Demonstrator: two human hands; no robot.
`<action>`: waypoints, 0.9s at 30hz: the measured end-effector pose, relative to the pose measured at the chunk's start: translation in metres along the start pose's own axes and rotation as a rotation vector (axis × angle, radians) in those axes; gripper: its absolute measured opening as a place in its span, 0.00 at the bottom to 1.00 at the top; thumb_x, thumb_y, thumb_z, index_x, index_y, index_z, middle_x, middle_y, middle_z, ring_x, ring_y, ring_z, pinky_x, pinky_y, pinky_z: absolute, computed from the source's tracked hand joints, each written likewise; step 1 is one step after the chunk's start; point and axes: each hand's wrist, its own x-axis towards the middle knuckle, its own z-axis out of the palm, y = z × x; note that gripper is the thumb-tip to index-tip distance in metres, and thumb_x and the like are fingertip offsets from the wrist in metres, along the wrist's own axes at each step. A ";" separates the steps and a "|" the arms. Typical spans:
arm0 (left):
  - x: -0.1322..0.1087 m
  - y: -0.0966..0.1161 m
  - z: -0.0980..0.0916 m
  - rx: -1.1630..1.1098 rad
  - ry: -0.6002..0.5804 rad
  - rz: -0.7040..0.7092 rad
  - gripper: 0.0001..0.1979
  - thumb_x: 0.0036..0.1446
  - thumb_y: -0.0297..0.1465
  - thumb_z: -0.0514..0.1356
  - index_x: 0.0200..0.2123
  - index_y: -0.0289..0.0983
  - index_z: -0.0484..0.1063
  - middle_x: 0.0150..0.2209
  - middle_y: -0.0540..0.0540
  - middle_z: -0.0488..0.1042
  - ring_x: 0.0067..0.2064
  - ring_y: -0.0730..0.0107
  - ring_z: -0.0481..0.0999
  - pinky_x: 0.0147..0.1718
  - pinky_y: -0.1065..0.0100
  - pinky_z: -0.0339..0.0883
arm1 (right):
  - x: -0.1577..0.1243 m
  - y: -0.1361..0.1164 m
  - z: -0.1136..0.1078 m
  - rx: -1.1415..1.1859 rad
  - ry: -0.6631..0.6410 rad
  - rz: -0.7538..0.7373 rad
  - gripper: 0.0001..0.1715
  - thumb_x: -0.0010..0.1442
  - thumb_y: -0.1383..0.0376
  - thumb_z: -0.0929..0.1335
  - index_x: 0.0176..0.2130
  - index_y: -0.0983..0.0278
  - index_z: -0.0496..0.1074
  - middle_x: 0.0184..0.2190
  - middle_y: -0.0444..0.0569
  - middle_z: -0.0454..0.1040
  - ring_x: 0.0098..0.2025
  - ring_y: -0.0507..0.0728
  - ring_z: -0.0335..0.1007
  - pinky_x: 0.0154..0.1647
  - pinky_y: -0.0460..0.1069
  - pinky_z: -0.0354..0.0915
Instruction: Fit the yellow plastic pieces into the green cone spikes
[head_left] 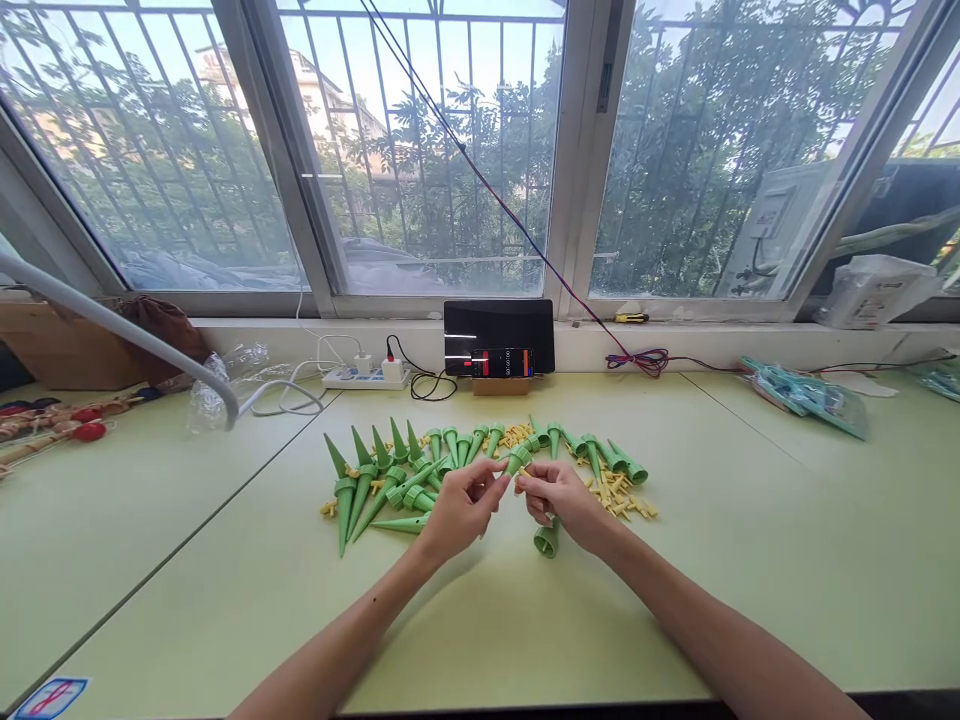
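Observation:
My left hand point(472, 500) is closed round a green plastic cone-shaped spike point(517, 460), near its wide end. Pinched in the fingers of my right hand point(559, 498) is a small yellow plastic piece point(523, 474), held right by the green part; whether the two touch I cannot tell. Under my right wrist a green cone point(547, 541) lies with its open end facing me. To the left, several green spikes with ribbed caps point(364, 480) lie in a group. More green cones point(592, 452) and a loose pile of small yellow T-shaped pieces point(619, 497) lie to the right.
A tablet point(499, 325) leans at the back with a phone point(502, 363) before it. A power strip point(365, 377) with cables stands left of them. Bundled cable point(637, 362) and teal plastic packets point(810, 395) lie right. A white curved tube point(127, 335) crosses the left side.

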 end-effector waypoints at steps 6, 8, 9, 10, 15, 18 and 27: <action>0.000 -0.004 0.000 -0.030 -0.017 -0.012 0.19 0.61 0.43 0.58 0.45 0.34 0.73 0.20 0.56 0.66 0.12 0.82 0.61 0.11 0.77 0.51 | -0.001 -0.002 -0.002 0.323 -0.112 0.139 0.18 0.51 0.58 0.75 0.27 0.66 0.66 0.16 0.34 0.51 0.18 0.45 0.45 0.19 0.45 0.38; 0.000 -0.005 -0.001 -0.021 -0.024 -0.013 0.18 0.61 0.43 0.58 0.44 0.35 0.74 0.19 0.56 0.65 0.12 0.82 0.61 0.11 0.77 0.52 | -0.001 -0.003 -0.001 0.294 -0.098 0.132 0.19 0.51 0.57 0.75 0.27 0.65 0.66 0.16 0.34 0.52 0.17 0.45 0.45 0.19 0.45 0.38; 0.000 -0.005 -0.001 -0.019 -0.028 -0.015 0.18 0.61 0.43 0.58 0.43 0.35 0.74 0.19 0.56 0.65 0.12 0.82 0.60 0.11 0.77 0.52 | -0.001 -0.003 0.000 0.259 -0.085 0.121 0.20 0.51 0.56 0.75 0.26 0.65 0.65 0.16 0.34 0.52 0.17 0.45 0.46 0.19 0.45 0.39; 0.000 -0.005 -0.001 -0.017 -0.031 -0.018 0.18 0.61 0.44 0.58 0.43 0.35 0.74 0.19 0.56 0.65 0.12 0.82 0.60 0.11 0.77 0.52 | -0.001 -0.003 0.000 0.205 -0.066 0.104 0.21 0.51 0.54 0.75 0.26 0.64 0.65 0.16 0.34 0.53 0.17 0.45 0.46 0.19 0.45 0.40; 0.001 -0.007 -0.001 0.026 -0.012 0.000 0.18 0.61 0.43 0.58 0.43 0.34 0.75 0.18 0.56 0.66 0.13 0.82 0.57 0.12 0.76 0.51 | 0.000 0.001 0.003 -0.330 0.128 -0.120 0.19 0.55 0.55 0.70 0.21 0.63 0.64 0.14 0.38 0.57 0.18 0.48 0.49 0.21 0.47 0.43; 0.001 -0.009 -0.001 0.066 0.000 0.025 0.18 0.61 0.42 0.59 0.43 0.34 0.75 0.17 0.56 0.65 0.15 0.81 0.56 0.14 0.76 0.51 | -0.001 0.007 0.003 -0.630 0.259 -0.346 0.21 0.56 0.62 0.69 0.18 0.62 0.58 0.16 0.40 0.56 0.20 0.49 0.48 0.23 0.48 0.43; 0.001 -0.007 -0.001 0.047 -0.004 0.011 0.17 0.61 0.41 0.58 0.44 0.34 0.75 0.17 0.56 0.65 0.15 0.82 0.57 0.14 0.77 0.51 | 0.001 0.005 0.001 -0.513 0.185 -0.249 0.21 0.56 0.60 0.68 0.19 0.61 0.57 0.14 0.39 0.55 0.18 0.49 0.48 0.21 0.48 0.44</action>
